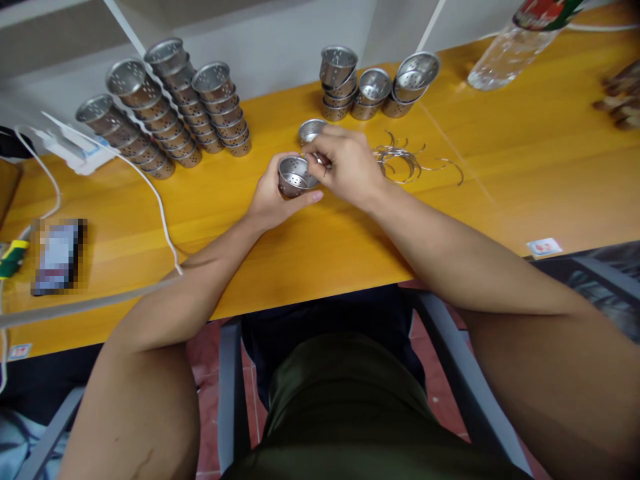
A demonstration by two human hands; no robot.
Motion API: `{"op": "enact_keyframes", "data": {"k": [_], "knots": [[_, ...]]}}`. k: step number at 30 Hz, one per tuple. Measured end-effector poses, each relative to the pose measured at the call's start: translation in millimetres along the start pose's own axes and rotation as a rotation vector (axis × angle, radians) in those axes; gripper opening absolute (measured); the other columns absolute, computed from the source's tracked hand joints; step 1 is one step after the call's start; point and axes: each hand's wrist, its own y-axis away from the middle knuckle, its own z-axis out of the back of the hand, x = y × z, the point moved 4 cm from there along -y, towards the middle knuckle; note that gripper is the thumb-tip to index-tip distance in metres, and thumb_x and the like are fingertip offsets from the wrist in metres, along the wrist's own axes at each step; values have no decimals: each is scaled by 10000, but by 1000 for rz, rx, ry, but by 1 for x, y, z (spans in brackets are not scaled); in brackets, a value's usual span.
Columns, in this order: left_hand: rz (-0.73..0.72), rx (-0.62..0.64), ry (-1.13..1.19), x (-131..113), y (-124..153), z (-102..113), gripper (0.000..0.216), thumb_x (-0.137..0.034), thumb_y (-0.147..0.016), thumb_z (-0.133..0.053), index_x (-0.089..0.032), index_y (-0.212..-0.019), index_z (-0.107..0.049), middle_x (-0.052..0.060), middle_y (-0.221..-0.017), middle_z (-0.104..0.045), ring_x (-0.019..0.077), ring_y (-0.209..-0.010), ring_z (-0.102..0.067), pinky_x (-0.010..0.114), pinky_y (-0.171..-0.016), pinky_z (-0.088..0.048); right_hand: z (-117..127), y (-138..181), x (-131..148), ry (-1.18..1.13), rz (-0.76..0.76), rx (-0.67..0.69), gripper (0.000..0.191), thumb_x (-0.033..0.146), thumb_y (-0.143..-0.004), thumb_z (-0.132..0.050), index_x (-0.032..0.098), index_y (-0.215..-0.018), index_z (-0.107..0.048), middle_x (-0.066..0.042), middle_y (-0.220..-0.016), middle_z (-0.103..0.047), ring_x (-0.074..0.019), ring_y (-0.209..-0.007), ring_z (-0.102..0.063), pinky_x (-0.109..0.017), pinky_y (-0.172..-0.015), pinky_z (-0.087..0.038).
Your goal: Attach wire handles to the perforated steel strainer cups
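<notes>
My left hand (273,200) is wrapped round a small perforated metal cup (296,177), tilted so that its inside faces me. At the cup's right rim, my right hand (345,163) is closed in a pinch. What its fingertips hold is too small and too covered to make out. Just behind my right hand stands another perforated cup (311,130), partly hidden by it. To the right of that hand lies a loose heap of thin curved wires (400,163) on the wooden table (310,260).
Tall leaning stacks of perforated cups (175,107) stand at the back left, shorter stacks (340,83) at the back centre. A clear plastic bottle (510,53) is at the back right. A white cable (160,200) and a blurred-out phone (59,257) lie on the left.
</notes>
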Motion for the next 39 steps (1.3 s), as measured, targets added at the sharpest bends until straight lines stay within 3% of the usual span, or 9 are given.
{"op": "enact_keyframes", "data": {"k": [5,12,20,24,27,29,31,34,39], "knots": [[36,-45,61,-8,1,-2,1118,-956,-803,-1166,-332,-1603,-697,84,-1443,-901,333,-1259,-909,554,-1103,-776,-5,0,2,8,-22,29,160,189,-1163,-811,304,-1055,-784,-89,-1156,-851,-351,-1112,-815,-494,-1012,-654],[191,-107,27,-25,4,-4,897,-743,-837,-1237,-298,-1446,-751,49,-1303,-910,288,-1176,-909,496,-1127,-755,-8,-4,9,41,-74,85,261,53,-1025,-840,277,-953,-726,-74,-1072,-824,-301,-1014,-735,-472,-915,-560],[265,-103,42,-40,-1,1,828,-874,-845,-1159,-260,-1261,-791,50,-1167,-863,275,-1084,-860,458,-1036,-742,-4,-3,22,39,-99,93,264,17,-1001,-826,268,-949,-763,-80,-1033,-820,-322,-983,-734,-509,-919,-574],[296,-96,110,-41,-3,3,856,-982,-867,-1077,-249,-1212,-798,62,-1137,-837,270,-1061,-844,443,-994,-735,5,0,13,-160,-74,79,118,241,-1135,-911,287,-1243,-910,-86,-1180,-837,-322,-1063,-796,-485,-1000,-673],[332,-116,154,-41,-3,5,873,-1016,-873,-1056,-243,-1189,-805,71,-1112,-835,273,-1059,-846,451,-996,-742,19,1,4,-431,-9,89,296,461,-1160,-975,289,-1398,-942,-115,-1509,-837,-249,-991,-797,-414,-875,-701],[355,-131,168,-41,-3,6,870,-1026,-878,-1056,-244,-1163,-802,59,-1058,-817,275,-1051,-842,460,-1006,-748,24,1,1,-623,67,151,345,555,-1226,-928,258,-1398,-955,-128,-1572,-839,-186,-899,-786,-358,-783,-686],[357,-135,186,-42,-3,7,884,-1053,-871,-1045,-244,-1130,-803,46,-1004,-796,270,-1025,-834,459,-997,-752,24,0,0,-759,107,241,438,668,-1253,-908,242,-1342,-958,-116,-1429,-901,-162,-837,-769,-322,-750,-680],[319,-113,208,-40,-3,7,914,-1107,-878,-988,-241,-1116,-819,51,-1006,-820,248,-978,-824,430,-952,-752,17,-2,3,-827,81,319,595,845,-1120,-1013,259,-1172,-926,-78,-1135,-926,-211,-875,-775,-335,-804,-707],[212,17,187,-26,-1,6,1023,-1055,-733,-1117,-264,-1313,-825,81,-1224,-894,282,-1094,-878,454,-1000,-775,11,-3,9,-827,17,331,671,881,-923,-1154,283,-977,-855,-47,-936,-848,-256,-887,-748,-385,-818,-706]]}}
